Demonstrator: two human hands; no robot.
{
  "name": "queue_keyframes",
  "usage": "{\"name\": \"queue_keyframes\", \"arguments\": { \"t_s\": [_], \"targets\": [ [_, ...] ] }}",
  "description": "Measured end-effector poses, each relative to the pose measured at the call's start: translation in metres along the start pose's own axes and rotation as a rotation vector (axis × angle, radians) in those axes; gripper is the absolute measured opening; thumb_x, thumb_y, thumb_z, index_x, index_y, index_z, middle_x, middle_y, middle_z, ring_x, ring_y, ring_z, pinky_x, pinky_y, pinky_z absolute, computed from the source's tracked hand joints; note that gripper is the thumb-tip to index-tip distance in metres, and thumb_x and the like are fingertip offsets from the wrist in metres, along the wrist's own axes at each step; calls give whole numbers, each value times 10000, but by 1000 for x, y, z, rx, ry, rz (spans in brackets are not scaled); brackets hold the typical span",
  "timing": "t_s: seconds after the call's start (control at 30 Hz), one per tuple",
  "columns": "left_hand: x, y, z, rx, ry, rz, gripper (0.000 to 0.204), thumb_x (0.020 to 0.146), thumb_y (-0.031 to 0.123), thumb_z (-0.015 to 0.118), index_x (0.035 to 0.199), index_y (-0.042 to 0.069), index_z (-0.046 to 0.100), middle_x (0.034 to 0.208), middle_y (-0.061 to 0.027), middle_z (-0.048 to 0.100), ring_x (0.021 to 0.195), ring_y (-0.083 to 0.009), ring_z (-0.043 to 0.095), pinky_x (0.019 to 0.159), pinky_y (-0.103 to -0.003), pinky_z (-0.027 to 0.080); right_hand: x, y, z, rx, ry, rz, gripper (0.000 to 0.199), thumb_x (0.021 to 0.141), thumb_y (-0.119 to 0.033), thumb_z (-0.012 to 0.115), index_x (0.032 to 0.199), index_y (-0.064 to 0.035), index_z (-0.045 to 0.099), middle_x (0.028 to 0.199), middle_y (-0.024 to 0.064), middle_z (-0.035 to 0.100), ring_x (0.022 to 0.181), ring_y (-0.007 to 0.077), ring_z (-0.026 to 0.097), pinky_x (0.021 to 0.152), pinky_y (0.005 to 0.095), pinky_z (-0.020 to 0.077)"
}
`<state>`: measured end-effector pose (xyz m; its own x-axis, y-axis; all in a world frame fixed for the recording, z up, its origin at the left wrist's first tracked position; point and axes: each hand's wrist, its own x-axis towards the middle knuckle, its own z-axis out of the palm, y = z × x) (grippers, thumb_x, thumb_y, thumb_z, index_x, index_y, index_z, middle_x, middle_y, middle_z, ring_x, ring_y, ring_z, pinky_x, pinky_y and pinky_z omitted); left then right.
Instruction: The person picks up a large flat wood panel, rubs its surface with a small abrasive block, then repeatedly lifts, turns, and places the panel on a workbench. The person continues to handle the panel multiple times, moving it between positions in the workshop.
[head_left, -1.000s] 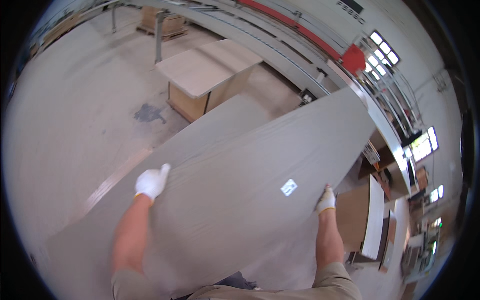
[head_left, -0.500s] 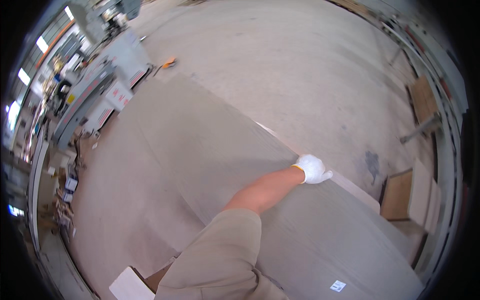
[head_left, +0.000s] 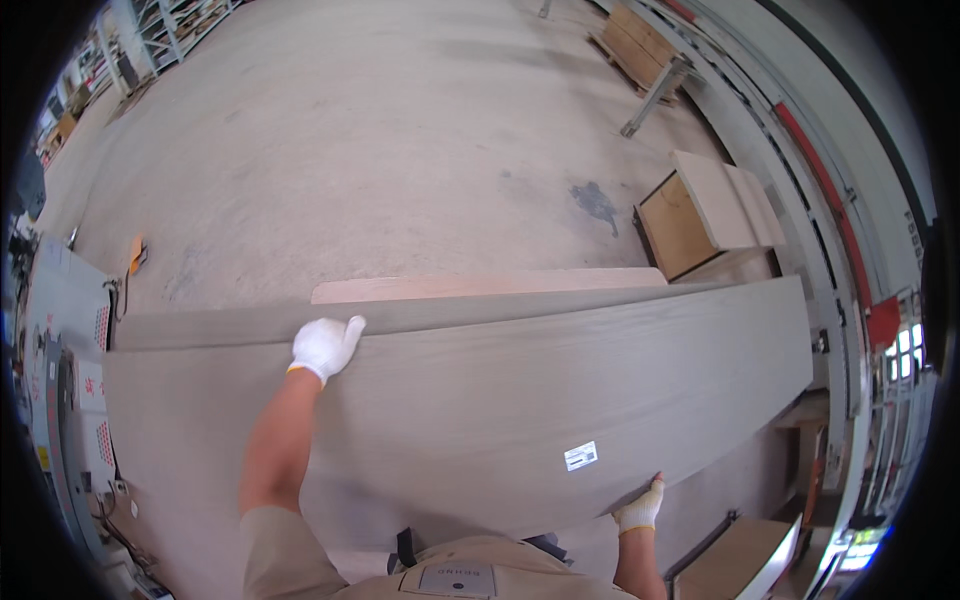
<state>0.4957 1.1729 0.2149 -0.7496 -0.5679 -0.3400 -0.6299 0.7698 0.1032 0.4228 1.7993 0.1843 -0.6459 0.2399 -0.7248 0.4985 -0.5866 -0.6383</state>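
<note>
A large grey-brown panel point(head_left: 440, 400) stretches across in front of me, with a small white label point(head_left: 580, 456) on its face. It lies slightly askew over a second panel of the same colour point(head_left: 215, 325), whose far strip shows. My left hand point(head_left: 325, 347), in a white knit glove, is closed over the top panel's far edge, its fingers partly hidden. At the near edge, right of the label, my gloved right hand point(head_left: 638, 507) grips the same panel; the fingers beneath it are out of sight.
A pale board point(head_left: 490, 284) sticks out beyond the panels. Wooden box-like stacks point(head_left: 700, 220) stand at the far right beside a long machine frame point(head_left: 840, 190). Grey machinery point(head_left: 75, 370) stands at the left. Another stack point(head_left: 740, 560) is near my right forearm.
My view has turned to the right. My right hand has come into sight on the near edge. The top panel now sits skewed over the one below, uncovering a strip of it.
</note>
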Motion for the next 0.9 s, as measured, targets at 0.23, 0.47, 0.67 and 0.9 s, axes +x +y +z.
{"name": "queue_keyframes", "arguments": {
  "t_s": [0.23,0.47,0.67,0.9],
  "targets": [
    [-14,0,-8,23,-101,-114,800,1043,608,300,931,-21,782,1004,-279,730,1013,-466,698,935,-542,526,-13,16,-30,29,-73,160,642,1038,-574,440,1500,-133,503,1564,98,498,1444,353,431,1222,541,298],
    [-64,-39,14,-54,183,5,750,1078,523,387,751,-75,699,789,-328,662,766,-516,658,729,-617,467,32,6,-37,-71,221,99,652,979,-526,631,1474,-115,523,1575,112,487,1431,311,444,1211,494,323],
    [-42,-26,14,-11,230,90,748,1100,473,362,707,-76,684,740,-318,649,706,-506,642,695,-608,456,25,-3,-21,-237,435,168,732,947,-586,651,1473,-96,514,1446,117,564,1279,289,522,1042,471,450],
    [-9,-28,25,-9,253,110,741,1098,476,361,731,-72,700,754,-318,654,705,-504,640,706,-610,450,52,24,-34,-88,393,209,766,932,-574,703,1505,-105,512,1605,107,476,1454,294,422,1221,475,290]
  ]
}}
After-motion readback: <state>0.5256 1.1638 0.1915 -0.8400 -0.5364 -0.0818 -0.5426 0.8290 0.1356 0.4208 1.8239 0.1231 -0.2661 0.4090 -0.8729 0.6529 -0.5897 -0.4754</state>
